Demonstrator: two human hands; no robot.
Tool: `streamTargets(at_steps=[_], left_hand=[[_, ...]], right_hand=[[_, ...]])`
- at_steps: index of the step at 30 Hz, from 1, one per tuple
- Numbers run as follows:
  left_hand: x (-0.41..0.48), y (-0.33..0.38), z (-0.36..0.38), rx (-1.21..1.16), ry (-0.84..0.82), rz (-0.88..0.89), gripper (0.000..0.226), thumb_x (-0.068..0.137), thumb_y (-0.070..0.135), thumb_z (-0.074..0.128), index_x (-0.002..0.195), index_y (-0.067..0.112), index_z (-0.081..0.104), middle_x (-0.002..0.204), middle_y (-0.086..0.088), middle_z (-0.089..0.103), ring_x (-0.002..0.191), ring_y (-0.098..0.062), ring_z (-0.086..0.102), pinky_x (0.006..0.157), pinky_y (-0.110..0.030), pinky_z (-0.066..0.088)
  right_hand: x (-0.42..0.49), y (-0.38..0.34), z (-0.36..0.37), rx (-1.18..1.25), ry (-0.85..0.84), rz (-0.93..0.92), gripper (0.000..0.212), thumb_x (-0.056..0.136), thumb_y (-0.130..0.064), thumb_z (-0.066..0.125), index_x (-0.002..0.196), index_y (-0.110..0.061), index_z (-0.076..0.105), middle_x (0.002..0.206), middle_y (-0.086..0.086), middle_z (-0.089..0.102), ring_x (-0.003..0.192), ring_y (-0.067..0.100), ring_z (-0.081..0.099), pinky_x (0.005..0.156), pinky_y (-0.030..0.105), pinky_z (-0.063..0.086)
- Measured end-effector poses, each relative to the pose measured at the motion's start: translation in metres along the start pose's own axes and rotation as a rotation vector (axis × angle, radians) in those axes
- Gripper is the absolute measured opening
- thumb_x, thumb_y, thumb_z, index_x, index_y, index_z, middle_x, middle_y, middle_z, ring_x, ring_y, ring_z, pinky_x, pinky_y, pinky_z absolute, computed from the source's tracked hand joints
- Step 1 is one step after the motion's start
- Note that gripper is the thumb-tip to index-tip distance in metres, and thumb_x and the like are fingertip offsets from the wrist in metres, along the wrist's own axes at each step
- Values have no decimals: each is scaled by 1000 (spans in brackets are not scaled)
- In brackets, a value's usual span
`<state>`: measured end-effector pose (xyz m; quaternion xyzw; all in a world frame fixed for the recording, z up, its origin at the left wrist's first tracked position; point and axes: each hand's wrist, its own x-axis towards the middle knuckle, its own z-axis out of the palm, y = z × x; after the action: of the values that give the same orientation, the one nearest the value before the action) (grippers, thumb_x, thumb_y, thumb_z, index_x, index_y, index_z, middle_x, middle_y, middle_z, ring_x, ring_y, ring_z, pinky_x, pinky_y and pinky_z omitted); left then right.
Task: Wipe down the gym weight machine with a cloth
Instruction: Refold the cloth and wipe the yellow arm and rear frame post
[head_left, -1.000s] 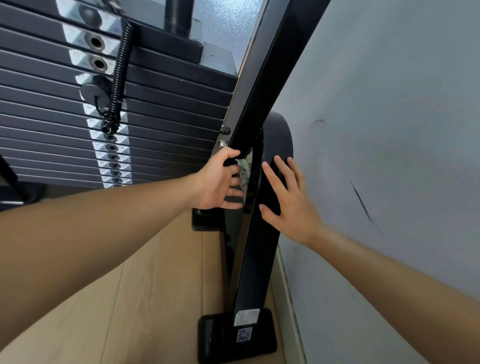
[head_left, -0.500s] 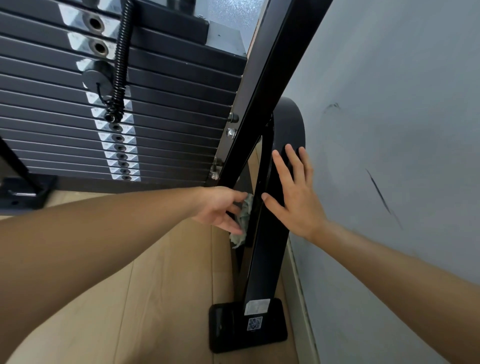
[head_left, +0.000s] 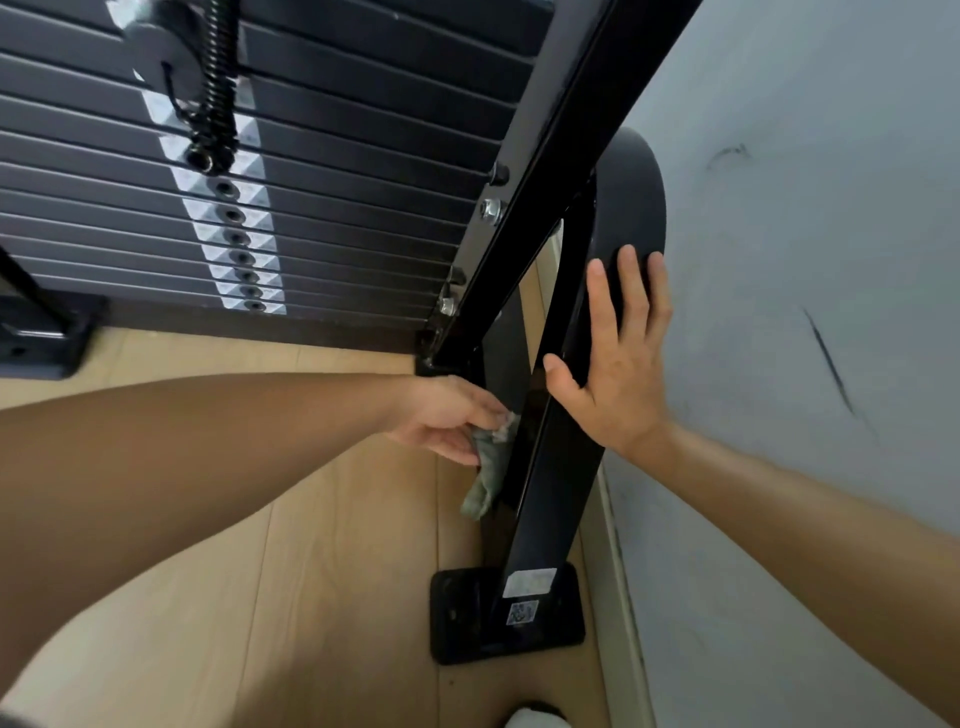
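Note:
The black weight machine fills the upper view: a stack of weight plates (head_left: 337, 171) with a coiled selector pin cord (head_left: 218, 88), and a slanted black frame post (head_left: 550, 478) running down to a foot plate (head_left: 467, 618) on the floor. My left hand (head_left: 447, 415) grips a crumpled grey-green cloth (head_left: 485, 478) against the left side of the post, low down. My right hand (head_left: 623, 358) lies flat with straight fingers on the post's right face, near the curved black brace (head_left: 634, 197).
A grey wall (head_left: 805, 260) with dark scuff marks stands close on the right, with a baseboard (head_left: 618, 571) along the light wooden floor (head_left: 311, 571). Another black machine foot (head_left: 41, 332) sits at the far left. Something white shows at the bottom edge (head_left: 535, 719).
My left hand has slid the cloth down the post, from just under the bolted joint to near the floor. My right hand stays flat on the post.

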<state>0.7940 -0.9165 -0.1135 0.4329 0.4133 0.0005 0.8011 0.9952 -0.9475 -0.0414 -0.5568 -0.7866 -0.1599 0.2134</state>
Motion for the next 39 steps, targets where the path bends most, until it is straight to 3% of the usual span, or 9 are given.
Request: streamTargets(at_steps=[4, 8, 10, 13, 15, 17, 23, 32, 39], left_hand=[[24, 0, -19, 60, 320, 348, 24, 99, 21, 65, 123, 21, 69, 114, -3, 70, 104, -20, 70, 84, -31, 61], [49, -1, -26, 653, 558, 719, 31, 98, 23, 64, 129, 22, 66, 123, -1, 61, 115, -19, 60, 98, -32, 51], [56, -4, -26, 966, 515, 762, 39, 101, 26, 59, 140, 22, 58, 140, -4, 52, 127, -21, 53, 103, -32, 47], [62, -15, -28, 1475, 334, 549, 54, 104, 39, 46, 155, 25, 35, 164, -7, 24, 150, -26, 26, 116, -42, 36], [57, -22, -32, 1715, 268, 454, 61, 105, 46, 38, 160, 30, 17, 169, -6, 4, 155, -26, 6, 121, -45, 29], [50, -28, -35, 1838, 204, 510, 61, 105, 48, 34, 161, 31, 13, 170, -5, 0, 156, -26, -1, 123, -47, 24], [37, -41, -29, 2002, -81, 689, 66, 100, 55, 37, 159, 33, 17, 169, -7, 9, 156, -29, 6, 123, -51, 23], [41, -11, -37, 1811, 266, 438, 68, 99, 66, 21, 160, 38, 11, 170, -4, -4, 157, -23, -3, 125, -46, 16], [40, -20, -32, 1856, 156, 426, 65, 103, 61, 22, 161, 35, 7, 170, -6, -7, 156, -25, -8, 125, -46, 18]], right_hand=[[0, 1, 3, 25, 26, -3, 85, 88, -46, 62, 152, -3, 26, 159, 29, 19, 148, 51, 10, 123, 56, 15], [0, 0, 5, 20, 44, -2, 83, 88, -47, 58, 151, -3, 27, 158, 30, 21, 148, 52, 12, 123, 55, 16], [0, -1, 5, 19, 48, -6, 83, 88, -47, 59, 151, -4, 27, 158, 30, 22, 148, 52, 12, 123, 54, 15], [0, 0, 5, 16, 41, -14, 83, 87, -45, 61, 151, -3, 27, 157, 30, 21, 148, 52, 12, 123, 54, 15], [0, 1, 6, 10, 51, -25, 83, 87, -45, 60, 150, -2, 28, 157, 31, 22, 147, 53, 13, 123, 55, 15], [0, 1, 7, 4, 62, -32, 83, 87, -43, 63, 150, -1, 29, 156, 32, 23, 146, 55, 14, 122, 55, 16], [1, 1, 7, -12, 70, -48, 82, 87, -41, 63, 148, 3, 30, 153, 37, 25, 142, 59, 17, 122, 57, 15], [3, 1, 5, -10, 61, -54, 80, 90, -45, 55, 147, 5, 31, 152, 38, 25, 142, 61, 17, 123, 56, 13], [2, 1, 6, -6, 64, -55, 80, 90, -45, 56, 148, 3, 30, 153, 37, 25, 143, 59, 17, 121, 58, 16]])
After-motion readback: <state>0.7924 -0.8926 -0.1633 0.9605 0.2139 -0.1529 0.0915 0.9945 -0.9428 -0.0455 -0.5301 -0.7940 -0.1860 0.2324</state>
